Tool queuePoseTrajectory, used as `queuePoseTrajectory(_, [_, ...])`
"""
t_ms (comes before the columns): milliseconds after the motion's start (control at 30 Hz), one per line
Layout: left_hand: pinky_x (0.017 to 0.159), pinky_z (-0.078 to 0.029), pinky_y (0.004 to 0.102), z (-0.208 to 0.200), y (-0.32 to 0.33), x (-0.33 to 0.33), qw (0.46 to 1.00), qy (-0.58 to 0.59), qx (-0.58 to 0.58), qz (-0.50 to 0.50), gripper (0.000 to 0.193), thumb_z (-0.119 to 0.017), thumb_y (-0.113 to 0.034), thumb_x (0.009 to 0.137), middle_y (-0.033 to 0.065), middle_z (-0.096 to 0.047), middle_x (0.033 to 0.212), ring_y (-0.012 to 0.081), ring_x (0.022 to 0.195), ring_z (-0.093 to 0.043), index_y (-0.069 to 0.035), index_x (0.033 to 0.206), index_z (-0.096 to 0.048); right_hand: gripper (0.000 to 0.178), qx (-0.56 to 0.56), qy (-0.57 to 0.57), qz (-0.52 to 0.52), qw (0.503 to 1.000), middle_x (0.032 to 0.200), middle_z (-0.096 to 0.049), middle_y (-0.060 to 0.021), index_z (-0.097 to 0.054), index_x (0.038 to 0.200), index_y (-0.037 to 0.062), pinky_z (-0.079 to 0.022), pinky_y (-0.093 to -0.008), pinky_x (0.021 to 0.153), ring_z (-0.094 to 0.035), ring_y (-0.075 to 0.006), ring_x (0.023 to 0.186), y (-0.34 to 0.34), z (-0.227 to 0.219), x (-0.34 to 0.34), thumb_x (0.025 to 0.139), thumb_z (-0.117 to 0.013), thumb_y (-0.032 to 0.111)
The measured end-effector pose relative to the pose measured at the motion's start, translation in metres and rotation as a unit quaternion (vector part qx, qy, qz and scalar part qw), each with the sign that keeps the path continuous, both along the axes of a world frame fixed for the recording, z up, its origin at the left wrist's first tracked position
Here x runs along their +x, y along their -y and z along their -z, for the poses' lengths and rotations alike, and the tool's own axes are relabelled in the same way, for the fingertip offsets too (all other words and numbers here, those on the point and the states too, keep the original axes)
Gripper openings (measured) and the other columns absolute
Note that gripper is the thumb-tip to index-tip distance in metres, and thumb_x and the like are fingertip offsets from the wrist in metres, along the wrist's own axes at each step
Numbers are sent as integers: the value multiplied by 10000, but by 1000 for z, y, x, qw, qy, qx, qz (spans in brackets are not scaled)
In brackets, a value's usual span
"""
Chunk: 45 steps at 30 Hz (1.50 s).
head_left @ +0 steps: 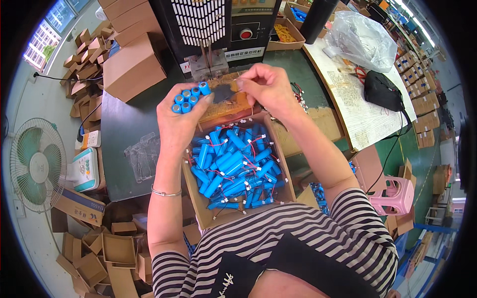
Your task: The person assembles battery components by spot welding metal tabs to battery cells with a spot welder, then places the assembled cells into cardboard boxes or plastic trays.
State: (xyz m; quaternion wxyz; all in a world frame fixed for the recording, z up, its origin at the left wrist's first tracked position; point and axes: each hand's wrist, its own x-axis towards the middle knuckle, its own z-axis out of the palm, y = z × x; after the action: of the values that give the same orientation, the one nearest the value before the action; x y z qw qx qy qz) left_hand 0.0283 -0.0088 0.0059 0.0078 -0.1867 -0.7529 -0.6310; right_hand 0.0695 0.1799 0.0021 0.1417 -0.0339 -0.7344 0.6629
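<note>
Head view: left hand holding blue cells before a machine

Left hand point(174, 111) is clutching a cluster of blue cells point(186, 98), its fingers clamping around them and its thumb pressing in from the right. The cells are showing their round metal ends, and the rightmost is sitting just beside a worn brown block point(241, 102). Right hand point(271, 89) is hovering over the block's right side, thumb and forefinger closing together at the tips; whatever may be lying between them is too small to tell.

Behind the block, a black machine point(253, 54) is standing with two thin rods pointing down. Below the hands, a carton point(202, 214) is holding a heap of blue batteries point(231, 164), red and black wires and white plugs trailing among them. A bracelet point(166, 193) is circling the left wrist.

To the left, a fan point(39, 166) is standing near the wall. To the right, a clear bag point(365, 42) and a black pouch point(382, 92) are lying on a white-covered table point(350, 111), and a pink stool point(396, 197) is standing lower down.
</note>
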Motion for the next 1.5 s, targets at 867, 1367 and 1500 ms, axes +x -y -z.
queuePoseTrajectory(867, [609,-455,306,-1,-15,-22,993,-62,-100,2,308,-733,-151,641,133,-602,653,200,578,-566,43,838,-597,59,-114,-44,-76,990,798,-627,-49,-604,769,-8,-461,-205,683,-566,-72,735,20,8,-15,768,-651,-43])
queuePoseTrajectory(1367, [645,-468,283,-10,-16,-18,992,-75,-99,11,323,-725,-130,659,123,-635,723,137,632,-580,34,911,-608,59,-82,-67,-44,993,713,-619,-20,-619,767,-5,-441,-189,583,-542,-42,645,21,7,-13,759,-674,15])
queuePoseTrajectory(1500, [640,-467,231,-22,16,7,981,84,-59,163,256,-730,-91,678,46,-640,776,86,684,-571,11,889,-630,264,-63,-56,-38,996,832,-635,-53,-601,1024,-23,-475,-227,695,-581,-99,737,-17,-8,3,874,-565,191])
